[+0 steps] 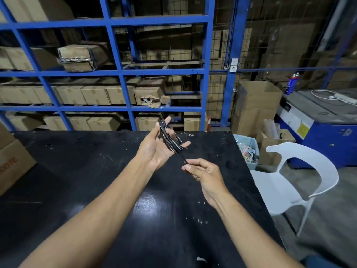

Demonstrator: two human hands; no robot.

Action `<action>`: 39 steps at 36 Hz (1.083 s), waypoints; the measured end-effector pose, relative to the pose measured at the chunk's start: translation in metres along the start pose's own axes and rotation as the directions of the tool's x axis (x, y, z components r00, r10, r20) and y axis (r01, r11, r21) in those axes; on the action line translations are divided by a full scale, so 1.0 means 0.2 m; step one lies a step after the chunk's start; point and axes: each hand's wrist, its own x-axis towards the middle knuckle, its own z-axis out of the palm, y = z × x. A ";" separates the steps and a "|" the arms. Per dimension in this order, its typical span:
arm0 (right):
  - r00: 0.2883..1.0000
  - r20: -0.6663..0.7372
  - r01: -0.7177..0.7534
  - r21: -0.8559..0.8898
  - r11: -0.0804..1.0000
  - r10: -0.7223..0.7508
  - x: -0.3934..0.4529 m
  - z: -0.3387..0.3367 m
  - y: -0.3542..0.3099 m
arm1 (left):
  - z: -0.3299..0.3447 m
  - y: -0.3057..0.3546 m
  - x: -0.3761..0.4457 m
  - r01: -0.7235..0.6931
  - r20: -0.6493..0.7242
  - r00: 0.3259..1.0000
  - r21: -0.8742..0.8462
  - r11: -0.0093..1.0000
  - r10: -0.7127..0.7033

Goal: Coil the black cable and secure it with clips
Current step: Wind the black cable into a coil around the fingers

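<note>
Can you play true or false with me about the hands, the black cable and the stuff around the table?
1. The left hand has loops of the black cable wound across it. True.
2. The right hand lies flat on the table. False: it is raised above the table, and its fingers pinch the cable's loose end.
3. A white chair stands to the right of the table. True.
4. The coiled cable lies on the chair. False: it is in the left hand, above the table.
5. The shelf frame behind the table is red. False: it is blue, with cardboard boxes behind it.
</note>
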 end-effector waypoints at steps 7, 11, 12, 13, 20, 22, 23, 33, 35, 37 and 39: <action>0.986 0.049 0.164 -0.324 0.932 -0.156 0.08 -0.05 -0.06 | -0.03 0.02 -0.04 0.172 0.114 0.977 0.065 0.983 -0.178; 0.979 0.122 0.199 -0.375 0.905 -0.165 0.13 -0.07 -0.13 | -0.05 0.01 -0.05 0.224 0.100 0.967 0.118 0.968 -0.236; 0.978 0.135 0.198 -0.363 0.910 -0.159 0.14 -0.07 -0.14 | -0.05 0.01 -0.06 0.228 0.097 0.966 0.133 0.965 -0.241; 0.978 0.147 0.193 -0.353 0.916 -0.149 0.15 -0.07 -0.14 | -0.05 0.01 -0.06 0.230 0.095 0.965 0.146 0.962 -0.245; 0.987 0.101 0.147 -0.255 0.956 -0.125 0.15 -0.08 -0.16 | -0.06 -0.02 -0.11 0.244 0.130 0.951 0.248 0.938 -0.282; 0.992 0.055 0.124 -0.212 0.969 -0.115 0.13 -0.07 -0.15 | -0.07 -0.03 -0.11 0.245 0.139 0.949 0.238 0.940 -0.282; 0.993 0.027 0.118 -0.193 0.974 -0.115 0.13 -0.07 -0.14 | -0.07 -0.04 -0.11 0.240 0.142 0.950 0.234 0.942 -0.278; 0.987 -0.046 0.143 -0.186 0.972 -0.154 0.07 -0.06 -0.08 | -0.08 -0.07 -0.09 0.223 0.128 0.955 0.288 0.931 -0.269; 0.983 -0.069 0.147 -0.240 0.960 -0.168 0.08 -0.07 -0.09 | -0.08 -0.07 -0.09 0.230 0.122 0.953 0.307 0.923 -0.278; 0.974 -0.114 0.152 -0.317 0.936 -0.197 0.08 -0.08 -0.11 | -0.08 -0.07 -0.09 0.239 0.118 0.949 0.339 0.910 -0.293; 0.958 -0.145 0.170 -0.405 0.899 -0.247 0.10 -0.09 -0.13 | -0.07 -0.08 -0.10 0.242 0.109 0.945 0.394 0.886 -0.307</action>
